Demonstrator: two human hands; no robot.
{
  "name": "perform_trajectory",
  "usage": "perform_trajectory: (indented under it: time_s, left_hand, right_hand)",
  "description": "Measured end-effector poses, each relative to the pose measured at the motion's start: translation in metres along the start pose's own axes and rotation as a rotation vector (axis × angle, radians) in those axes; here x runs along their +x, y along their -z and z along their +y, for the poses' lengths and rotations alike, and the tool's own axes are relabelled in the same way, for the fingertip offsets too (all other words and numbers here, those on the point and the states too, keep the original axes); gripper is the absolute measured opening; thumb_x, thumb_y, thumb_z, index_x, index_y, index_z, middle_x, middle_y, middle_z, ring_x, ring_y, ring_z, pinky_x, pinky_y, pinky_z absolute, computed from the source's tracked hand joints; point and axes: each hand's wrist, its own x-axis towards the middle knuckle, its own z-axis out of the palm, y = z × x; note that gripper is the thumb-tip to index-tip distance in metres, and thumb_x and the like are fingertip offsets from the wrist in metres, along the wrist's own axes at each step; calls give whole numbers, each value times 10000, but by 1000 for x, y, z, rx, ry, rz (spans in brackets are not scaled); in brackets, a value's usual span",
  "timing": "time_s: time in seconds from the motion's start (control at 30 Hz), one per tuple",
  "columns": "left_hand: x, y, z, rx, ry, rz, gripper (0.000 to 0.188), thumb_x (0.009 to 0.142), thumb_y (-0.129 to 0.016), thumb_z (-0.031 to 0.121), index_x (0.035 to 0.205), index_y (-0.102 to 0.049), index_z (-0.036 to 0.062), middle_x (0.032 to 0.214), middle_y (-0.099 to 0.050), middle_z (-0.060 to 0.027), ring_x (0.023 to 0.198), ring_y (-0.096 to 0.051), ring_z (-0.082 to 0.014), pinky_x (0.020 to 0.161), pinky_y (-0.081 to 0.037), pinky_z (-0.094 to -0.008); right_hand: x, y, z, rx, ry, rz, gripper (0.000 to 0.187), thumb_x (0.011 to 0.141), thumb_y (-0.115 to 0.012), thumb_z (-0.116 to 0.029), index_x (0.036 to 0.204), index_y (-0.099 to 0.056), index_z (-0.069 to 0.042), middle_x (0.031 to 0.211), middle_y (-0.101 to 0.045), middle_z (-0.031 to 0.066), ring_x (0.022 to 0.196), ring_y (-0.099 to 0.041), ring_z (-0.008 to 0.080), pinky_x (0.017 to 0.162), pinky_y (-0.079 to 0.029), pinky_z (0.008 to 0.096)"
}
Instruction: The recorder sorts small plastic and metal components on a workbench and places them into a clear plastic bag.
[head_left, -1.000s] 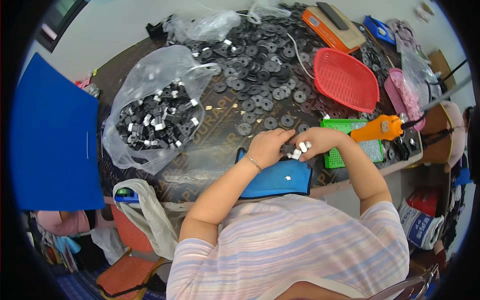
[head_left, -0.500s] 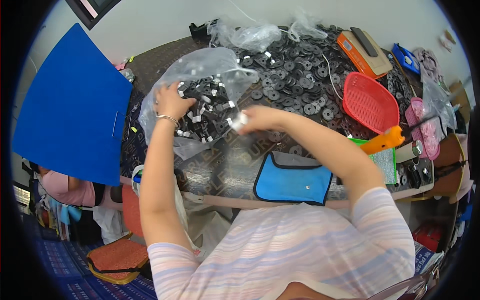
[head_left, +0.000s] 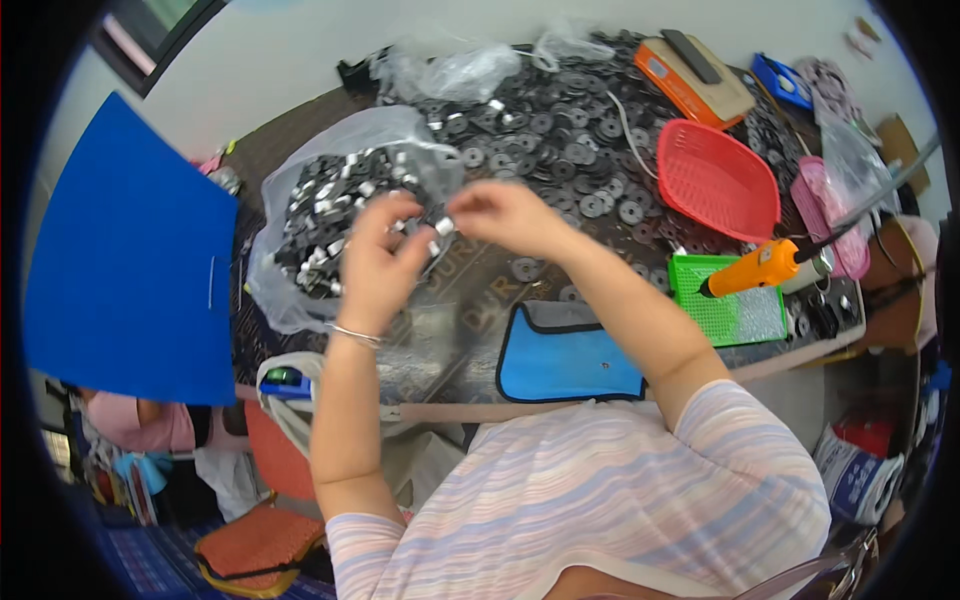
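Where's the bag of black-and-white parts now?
The plastic bag sits left of centre in the head view, on the table between the blue panel and right hand.

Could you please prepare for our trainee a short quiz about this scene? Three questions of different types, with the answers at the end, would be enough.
1. Multiple choice: which container is nearest to both the bare left hand and the bare right hand?
A) the red oval plastic basket
B) the clear plastic bag of small black-and-white parts
C) the green rectangular plastic tray

2. True or false: the right hand is gripping the orange handheld tool.

3. Short answer: on which of the person's wrists is the thin metal bracelet?

Key:
1. B
2. False
3. The left wrist
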Motion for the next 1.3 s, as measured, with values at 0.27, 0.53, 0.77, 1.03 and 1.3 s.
perform_trajectory:
  time_s: [0.27,0.53,0.77,1.03,1.3]
  left_hand:
    - [-11,-132,-3,93,-110,-683,326,737,-689,189,995,-597,13,1143,-562,-157,1051,-542,-318,882,-443,-362]
    - [-9,-147,-2,112,-179,-660,321,737,-694,181,994,-602,13,1150,-561,-156,1050,-547,-313,876,-447,-354]
    - [-44,-67,-31,189,65,-422,295,730,-704,133,985,-601,26,1134,-575,-146,1043,-556,-303,871,-443,-338]
    - [-111,-6,-62,499,43,130,178,737,-670,86,886,-600,19,1009,-593,-137,930,-560,-299,824,-443,-355]
    - [-164,2,-75,291,214,563,130,761,-652,24,754,-523,15,796,-523,-76,712,-509,-174,648,-426,-276]
  right_hand:
    - [-155,78,24,-991,-201,365,245,694,-671,-170,897,-619,-43,854,-607,124,878,-586,305,791,-457,397]
    - [-165,121,52,-1352,-655,479,262,734,-624,-222,936,-582,-61,882,-615,102,882,-598,270,804,-421,423]
    - [-143,116,80,-1456,-614,453,131,800,-498,-137,906,-551,-81,862,-605,96,797,-629,248,653,-472,404]
    - [-131,129,95,-1615,-486,449,98,818,-474,-125,899,-497,-74,798,-607,97,749,-635,261,600,-522,395]
    - [-51,61,17,-957,-427,172,431,710,-586,-111,1125,-488,-43,989,-614,200,930,-591,356,799,-473,427]
